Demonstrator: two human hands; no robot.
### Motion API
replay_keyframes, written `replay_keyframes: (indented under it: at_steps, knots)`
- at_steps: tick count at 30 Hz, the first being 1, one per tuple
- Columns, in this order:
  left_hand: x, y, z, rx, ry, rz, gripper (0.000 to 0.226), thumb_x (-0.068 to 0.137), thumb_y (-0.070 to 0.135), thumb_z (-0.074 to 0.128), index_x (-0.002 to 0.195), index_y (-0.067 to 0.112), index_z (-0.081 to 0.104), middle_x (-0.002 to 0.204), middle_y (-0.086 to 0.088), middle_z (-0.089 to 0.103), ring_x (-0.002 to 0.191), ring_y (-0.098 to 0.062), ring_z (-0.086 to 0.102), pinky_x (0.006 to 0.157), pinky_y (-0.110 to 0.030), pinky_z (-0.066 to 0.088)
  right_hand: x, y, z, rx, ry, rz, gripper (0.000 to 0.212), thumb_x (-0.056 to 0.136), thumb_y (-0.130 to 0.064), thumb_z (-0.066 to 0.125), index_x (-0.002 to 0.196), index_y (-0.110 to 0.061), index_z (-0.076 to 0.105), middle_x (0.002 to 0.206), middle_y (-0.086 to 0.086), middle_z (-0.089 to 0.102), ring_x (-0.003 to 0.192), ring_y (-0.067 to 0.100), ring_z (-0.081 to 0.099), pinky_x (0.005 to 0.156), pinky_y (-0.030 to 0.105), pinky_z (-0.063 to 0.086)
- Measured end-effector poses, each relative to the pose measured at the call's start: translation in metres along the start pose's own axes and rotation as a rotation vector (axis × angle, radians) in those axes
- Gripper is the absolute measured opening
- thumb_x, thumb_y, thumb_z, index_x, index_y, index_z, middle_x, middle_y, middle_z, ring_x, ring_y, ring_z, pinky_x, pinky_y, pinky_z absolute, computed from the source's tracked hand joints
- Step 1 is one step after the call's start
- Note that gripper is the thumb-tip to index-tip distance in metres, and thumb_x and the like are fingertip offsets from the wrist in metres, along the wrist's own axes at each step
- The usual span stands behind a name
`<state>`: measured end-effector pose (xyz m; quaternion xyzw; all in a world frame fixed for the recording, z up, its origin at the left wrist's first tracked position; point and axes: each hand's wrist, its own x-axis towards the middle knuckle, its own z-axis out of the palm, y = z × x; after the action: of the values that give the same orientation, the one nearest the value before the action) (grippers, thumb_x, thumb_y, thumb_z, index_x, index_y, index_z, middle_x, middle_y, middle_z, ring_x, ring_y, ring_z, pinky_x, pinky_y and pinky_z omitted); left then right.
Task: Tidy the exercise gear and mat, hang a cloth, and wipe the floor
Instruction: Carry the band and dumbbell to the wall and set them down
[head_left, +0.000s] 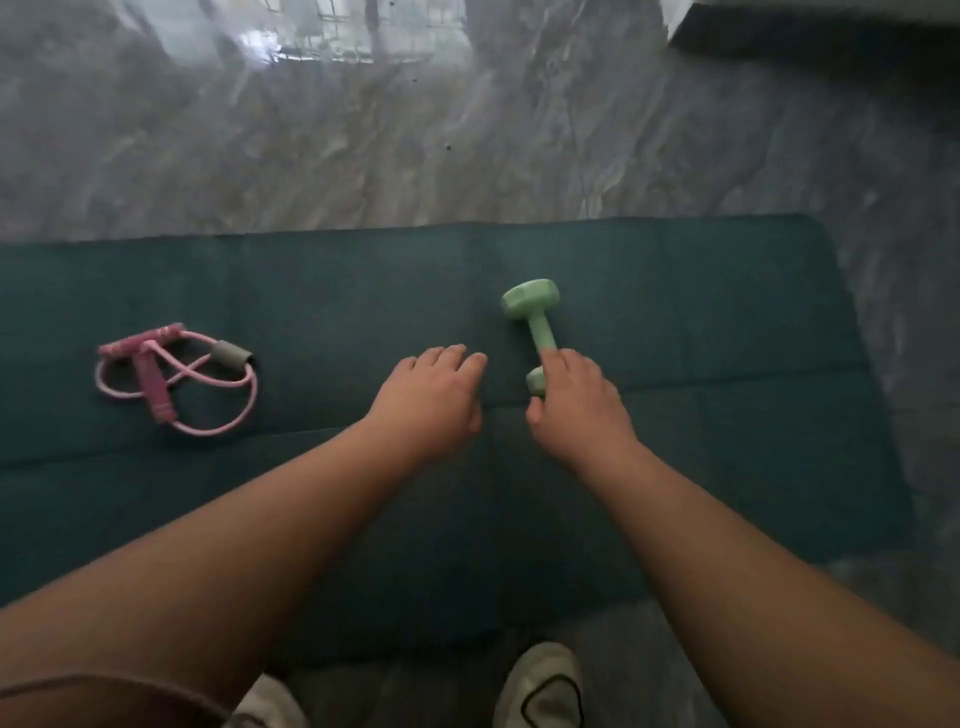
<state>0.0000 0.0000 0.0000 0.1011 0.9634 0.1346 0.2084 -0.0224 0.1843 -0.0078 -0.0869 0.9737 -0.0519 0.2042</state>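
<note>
A dark teal exercise mat (701, 322) lies flat on the grey floor. On its middle rests a light green dumbbell (535, 317), lying on its side. My right hand (576, 405) hovers over the dumbbell's near end, fingers touching the handle but not closed around it. Just left of the dumbbell, my left hand (428, 400) is palm down above the mat with fingers loosely together, holding nothing. A pink resistance band (171, 379) with a grey foam sleeve lies on the mat's left part.
Glossy grey marble floor (363, 145) stretches beyond the mat. A dark piece of furniture with a pale edge (810, 31) sits at the top right. My white shoes (540, 686) stand at the mat's near edge.
</note>
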Motion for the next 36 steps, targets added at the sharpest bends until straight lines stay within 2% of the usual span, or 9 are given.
replay_keyframes:
  at_steps: [3,9,13,16,20,25,30,32,36]
  knots:
    - [0.028,-0.011,0.029,-0.044,0.002,-0.039,0.059,0.095,0.031,0.041,0.151,0.019,0.027,0.157,-0.008,0.032,0.142,-0.028,0.032,0.114,-0.044,0.030,0.041,0.012,0.025,0.068,0.037,0.094,0.048,0.092,-0.028,0.052,0.134,-0.008,0.042,0.131,0.011,0.046,0.122,0.031,0.044,0.096,0.043,0.040]
    - [0.073,-0.014,0.045,0.015,0.039,0.028,0.058,0.092,0.032,0.047,0.146,0.019,0.032,0.151,-0.009,0.039,0.137,-0.029,0.038,0.109,-0.044,0.036,0.109,0.015,0.043,0.146,-0.019,0.236,0.043,0.093,-0.030,0.057,0.127,-0.007,0.043,0.133,0.015,0.048,0.123,0.035,0.049,0.093,0.043,0.044]
    - [0.068,-0.029,0.036,0.066,0.052,0.055,0.059,0.092,0.029,0.046,0.148,0.020,0.029,0.152,-0.009,0.037,0.138,-0.028,0.036,0.110,-0.044,0.035,0.128,0.011,0.051,0.186,-0.138,0.362,0.044,0.093,-0.028,0.059,0.128,-0.008,0.040,0.129,0.014,0.058,0.119,0.035,0.057,0.086,0.039,0.045]
    - [0.050,-0.047,0.029,0.095,0.043,0.035,0.060,0.091,0.027,0.046,0.148,0.020,0.028,0.149,-0.008,0.039,0.135,-0.028,0.039,0.107,-0.044,0.037,0.123,0.003,0.047,0.161,-0.143,0.420,0.041,0.093,-0.021,0.056,0.129,-0.008,0.039,0.130,0.014,0.057,0.121,0.035,0.057,0.090,0.042,0.046]
    - [0.027,-0.071,0.014,0.185,0.007,0.057,0.062,0.091,0.030,0.049,0.148,0.021,0.027,0.151,-0.008,0.038,0.136,-0.029,0.039,0.106,-0.044,0.039,0.092,-0.018,0.047,0.071,-0.105,0.318,0.036,0.093,-0.011,0.047,0.128,-0.006,0.039,0.129,0.015,0.057,0.117,0.038,0.058,0.088,0.044,0.047]
    - [-0.010,-0.108,-0.014,0.256,-0.013,0.066,0.056,0.090,0.030,0.045,0.144,0.023,0.031,0.142,-0.005,0.046,0.126,-0.027,0.048,0.097,-0.043,0.044,0.068,-0.069,0.030,-0.015,-0.221,0.082,0.036,0.090,-0.010,0.049,0.124,-0.005,0.037,0.122,0.016,0.058,0.111,0.037,0.060,0.079,0.041,0.045]
    - [-0.055,-0.179,0.006,0.290,-0.078,-0.098,0.049,0.087,0.023,0.051,0.134,0.019,0.040,0.131,-0.009,0.051,0.119,-0.030,0.049,0.095,-0.046,0.044,0.065,-0.132,0.043,-0.028,-0.244,-0.051,0.042,0.088,-0.009,0.047,0.127,-0.011,0.035,0.114,0.013,0.061,0.100,0.035,0.062,0.077,0.040,0.046]
    - [-0.066,-0.208,0.021,0.281,-0.061,-0.178,0.053,0.087,0.022,0.051,0.138,0.017,0.038,0.141,-0.013,0.045,0.130,-0.033,0.042,0.103,-0.049,0.039,0.065,-0.152,0.054,-0.016,-0.234,-0.072,0.043,0.088,-0.010,0.048,0.128,-0.014,0.035,0.113,0.011,0.062,0.099,0.034,0.063,0.077,0.041,0.046]
    - [-0.083,-0.248,0.034,0.220,-0.049,-0.369,0.069,0.090,0.028,0.054,0.151,0.020,0.022,0.163,-0.015,0.011,0.150,-0.035,0.006,0.116,-0.062,0.013,0.063,-0.185,0.072,-0.018,-0.218,-0.131,0.041,0.087,-0.009,0.049,0.125,-0.016,0.036,0.107,0.009,0.063,0.093,0.032,0.064,0.076,0.042,0.049]
